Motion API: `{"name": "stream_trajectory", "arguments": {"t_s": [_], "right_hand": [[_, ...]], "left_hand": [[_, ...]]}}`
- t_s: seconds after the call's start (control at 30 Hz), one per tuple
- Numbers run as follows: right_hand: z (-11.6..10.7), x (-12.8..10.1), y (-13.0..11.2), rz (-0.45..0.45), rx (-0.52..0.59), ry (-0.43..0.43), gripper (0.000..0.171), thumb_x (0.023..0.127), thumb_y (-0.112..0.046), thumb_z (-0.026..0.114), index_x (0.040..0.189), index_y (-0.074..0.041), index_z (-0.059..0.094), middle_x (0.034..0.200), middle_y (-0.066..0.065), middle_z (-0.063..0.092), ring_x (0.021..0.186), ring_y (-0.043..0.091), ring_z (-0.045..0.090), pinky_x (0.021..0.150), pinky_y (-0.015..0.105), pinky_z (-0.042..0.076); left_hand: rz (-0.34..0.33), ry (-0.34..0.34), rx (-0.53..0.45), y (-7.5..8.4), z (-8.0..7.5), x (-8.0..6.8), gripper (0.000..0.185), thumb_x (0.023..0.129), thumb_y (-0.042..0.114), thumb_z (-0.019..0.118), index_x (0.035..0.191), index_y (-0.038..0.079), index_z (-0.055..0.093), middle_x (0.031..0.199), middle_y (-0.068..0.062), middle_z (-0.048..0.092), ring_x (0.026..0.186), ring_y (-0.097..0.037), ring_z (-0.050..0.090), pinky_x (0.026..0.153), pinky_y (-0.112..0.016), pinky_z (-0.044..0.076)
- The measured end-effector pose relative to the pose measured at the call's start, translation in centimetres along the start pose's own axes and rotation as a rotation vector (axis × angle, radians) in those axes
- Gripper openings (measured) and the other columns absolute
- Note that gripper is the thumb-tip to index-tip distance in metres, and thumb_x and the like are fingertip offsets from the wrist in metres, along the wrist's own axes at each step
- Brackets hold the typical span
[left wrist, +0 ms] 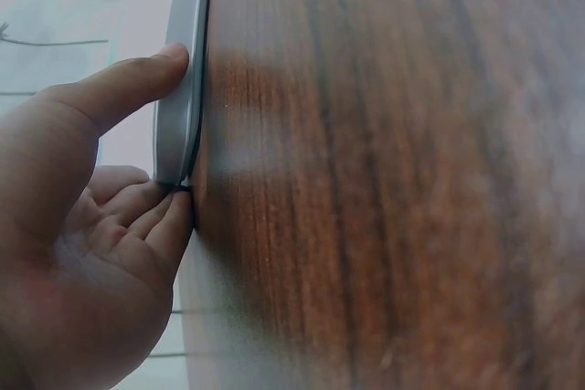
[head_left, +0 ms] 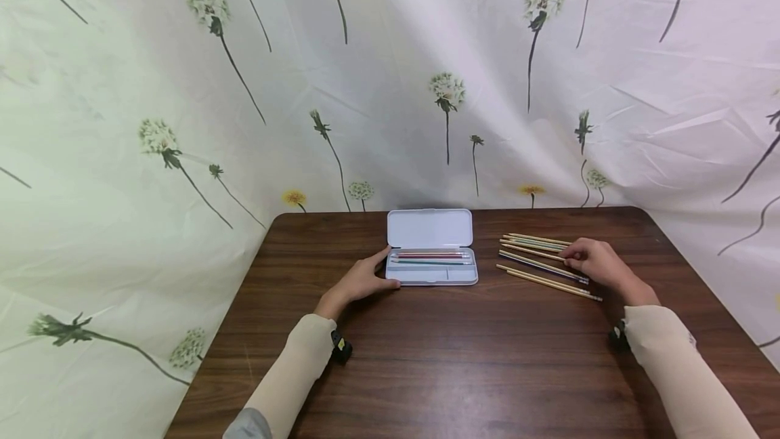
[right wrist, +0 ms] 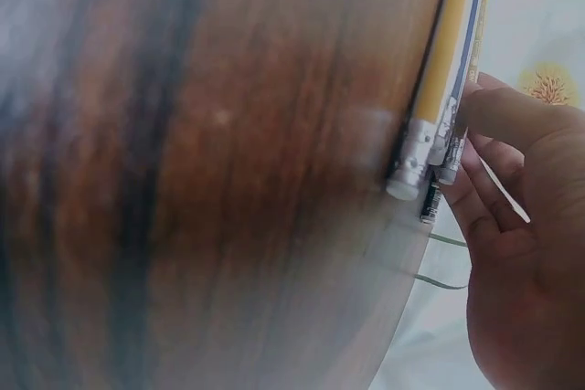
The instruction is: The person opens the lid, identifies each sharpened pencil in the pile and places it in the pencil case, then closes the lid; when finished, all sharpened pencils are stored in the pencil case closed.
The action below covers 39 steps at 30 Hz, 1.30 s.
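White and hard-looking, a pencil case [head_left: 417,276] is lying open near the middle of the counter's [head_left: 426,358] far edge, its lid [head_left: 429,229] folding back toward that edge; at least one red pencil [head_left: 426,256] and a green pencil [head_left: 429,263] are resting inside, along the hinge side; the left hand [head_left: 361,280] is holding the case by its left end, thumb pressing at the front corner and fingers bending about the end wall; loose pencils [head_left: 548,282] are lying side by side toward the counter's far right corner, eraser ends facing the right edge; the right hand [head_left: 597,266] is apparently pinching one yellow pencil [head_left: 530,251] by its right end, though the grip is partly hidden.

Each pencil is looking light, stiff and smooth, likely to be rolling under a careless touch; the slim shaft is offering little width, so a thumb-and-fingertip pinch is probably suiting it best, near the metal collar [right wrist: 416,143] for raising an end, or mid-shaft for balance; the case is seeming light and rigid, perhaps prone to sliding unless steadied; its low outer walls are giving the surest hold, since the hinged lid may be swinging if taken alone.
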State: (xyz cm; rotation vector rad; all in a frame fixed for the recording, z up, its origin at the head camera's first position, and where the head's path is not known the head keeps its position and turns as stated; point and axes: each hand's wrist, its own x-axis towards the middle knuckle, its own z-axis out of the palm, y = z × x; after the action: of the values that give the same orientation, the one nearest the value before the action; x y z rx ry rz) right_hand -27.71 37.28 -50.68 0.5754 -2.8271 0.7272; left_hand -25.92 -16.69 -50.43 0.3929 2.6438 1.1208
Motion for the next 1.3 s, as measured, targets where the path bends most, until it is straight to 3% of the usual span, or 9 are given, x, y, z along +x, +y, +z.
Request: {"name": "stream_trajectory", "arguments": {"t_s": [0.17, 0.4, 0.6, 0.83, 1.13, 1.3], "right_hand": [[-0.2, 0.0, -0.1, 0.002, -0.016, 0.011, 0.013, 0.092, 0.002, 0.077, 0.101, -0.004, 0.084, 0.093, 0.009, 0.079, 0.078, 0.008, 0.064, 0.068, 0.030, 0.053], [-0.3, -0.1, -0.2, 0.006, -0.016, 0.031, 0.013, 0.093, 0.002, 0.077, 0.102, -0.004, 0.085, 0.094, 0.011, 0.080, 0.085, 0.021, 0.072, 0.074, 0.037, 0.056], [-0.5, 0.0, -0.3, -0.014, 0.022, 0.060, 0.015, 0.093, 0.005, 0.077, 0.104, -0.003, 0.085, 0.093, 0.010, 0.080, 0.082, 0.015, 0.071, 0.069, 0.030, 0.055], [-1.4, 1.0, -1.7, -0.086, 0.067, 0.101, 0.018, 0.092, 0.008, 0.077, 0.104, -0.002, 0.085, 0.094, 0.012, 0.080, 0.081, 0.020, 0.075, 0.066, 0.024, 0.055], [-2.4, 3.3, -4.2, -0.220, 0.061, 0.121, 0.023, 0.091, 0.009, 0.077, 0.104, -0.007, 0.086, 0.087, 0.004, 0.078, 0.067, 0.007, 0.062, 0.060, 0.024, 0.046], [-2.6, 4.5, -5.9, -0.286, 0.069, 0.121, 0.023, 0.091, 0.010, 0.076, 0.104, -0.007, 0.086, 0.090, 0.007, 0.079, 0.071, 0.015, 0.066, 0.063, 0.023, 0.047]], "left_hand": [[0.004, -0.001, 0.006, 0.1, -0.1, 0.0, 0.095, 0.095, 0.034, 0.082, 0.170, 0.012, 0.028, 0.172, -0.015, 0.036, 0.158, -0.034, 0.039, 0.126, -0.052, 0.038], [-0.005, -0.006, -0.001, 0.1, -0.2, -0.1, 0.095, 0.095, 0.035, 0.082, 0.170, 0.014, 0.028, 0.174, -0.014, 0.033, 0.159, -0.033, 0.036, 0.127, -0.052, 0.037], [-0.007, -0.001, 0.005, -0.1, -0.1, 0.0, 0.095, 0.095, 0.035, 0.083, 0.170, 0.014, 0.028, 0.174, -0.013, 0.033, 0.159, -0.033, 0.037, 0.126, -0.052, 0.037], [-0.008, -0.007, 0.003, 0.0, -0.2, -0.1, 0.095, 0.095, 0.034, 0.082, 0.170, 0.014, 0.028, 0.174, -0.013, 0.032, 0.159, -0.033, 0.037, 0.127, -0.052, 0.037], [-0.010, 0.002, -0.006, 0.0, -0.1, 0.0, 0.094, 0.095, 0.033, 0.083, 0.170, 0.014, 0.029, 0.173, -0.013, 0.035, 0.159, -0.032, 0.038, 0.127, -0.050, 0.036], [-0.003, 0.002, -0.010, 0.0, -0.1, 0.0, 0.095, 0.095, 0.034, 0.083, 0.170, 0.015, 0.029, 0.173, -0.013, 0.035, 0.159, -0.032, 0.038, 0.127, -0.050, 0.036]]}}
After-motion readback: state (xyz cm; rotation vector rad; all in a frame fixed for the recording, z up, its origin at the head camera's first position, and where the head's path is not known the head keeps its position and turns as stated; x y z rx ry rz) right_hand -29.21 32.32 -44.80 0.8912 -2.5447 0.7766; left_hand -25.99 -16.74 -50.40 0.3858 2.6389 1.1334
